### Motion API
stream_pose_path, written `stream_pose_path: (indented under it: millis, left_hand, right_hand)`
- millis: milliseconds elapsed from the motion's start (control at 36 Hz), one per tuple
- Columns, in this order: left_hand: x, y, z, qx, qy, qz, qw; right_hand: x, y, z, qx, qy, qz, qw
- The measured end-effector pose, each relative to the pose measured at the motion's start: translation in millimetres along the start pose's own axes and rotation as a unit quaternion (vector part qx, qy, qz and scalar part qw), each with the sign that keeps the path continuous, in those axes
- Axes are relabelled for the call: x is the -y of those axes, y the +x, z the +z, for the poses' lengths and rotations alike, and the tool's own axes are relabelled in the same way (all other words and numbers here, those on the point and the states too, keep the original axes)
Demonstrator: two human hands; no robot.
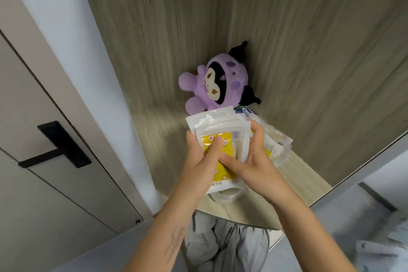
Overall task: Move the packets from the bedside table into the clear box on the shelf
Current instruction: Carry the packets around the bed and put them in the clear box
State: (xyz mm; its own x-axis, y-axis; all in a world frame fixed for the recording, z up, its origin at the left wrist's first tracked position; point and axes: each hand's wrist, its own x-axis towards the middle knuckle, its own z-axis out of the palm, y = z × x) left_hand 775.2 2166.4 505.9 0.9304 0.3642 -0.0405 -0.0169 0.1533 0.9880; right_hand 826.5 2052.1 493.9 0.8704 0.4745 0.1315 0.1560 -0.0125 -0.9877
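Bedside table (154, 130), wood grain, fills centre frame. Plush toy (217, 81) at 12 o'clock of the hands, in the corner. Packets (220, 137) stacked above the tabletop, more loose ones (278, 141) at 3 o'clock. Left hand (198, 161) and right hand (254, 161) both clasp the stack. Judgement: square the edges and pinch firmly before lifting, since the film looks slippery. Clear box not in view.

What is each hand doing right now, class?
Left hand: grips the stack of yellow-and-clear packets.
Right hand: grips the same stack from the other side.
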Motion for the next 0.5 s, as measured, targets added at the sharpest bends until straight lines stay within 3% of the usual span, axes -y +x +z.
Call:
stream_pose_path:
  millis: [194,278,333,417,444,500]
  left_hand:
    - [20,15,-8,0.073,0.141,0.104,0.982]
    - [34,22,-18,0.11,0.253,0.086,0.957]
    - [40,25,-24,0.082,0.366,0.083,0.923]
    - [40,28,-31,0.053,0.539,0.136,0.83]
    - [39,29,-35,0.058,0.559,0.146,0.814]
    - [37,32,-40,0.076,0.556,0.141,0.816]
  right_hand:
    - [-6,14,-20,-0.016,-0.073,-0.024,0.997]
    - [-21,16,-22,0.012,-0.154,0.008,0.988]
    - [-24,17,-24,0.029,-0.208,0.031,0.977]
    - [-20,21,-25,0.059,-0.216,0.054,0.973]
    - [-20,22,-25,0.072,-0.238,0.055,0.967]
    - [-20,23,-24,0.088,-0.301,0.048,0.948]
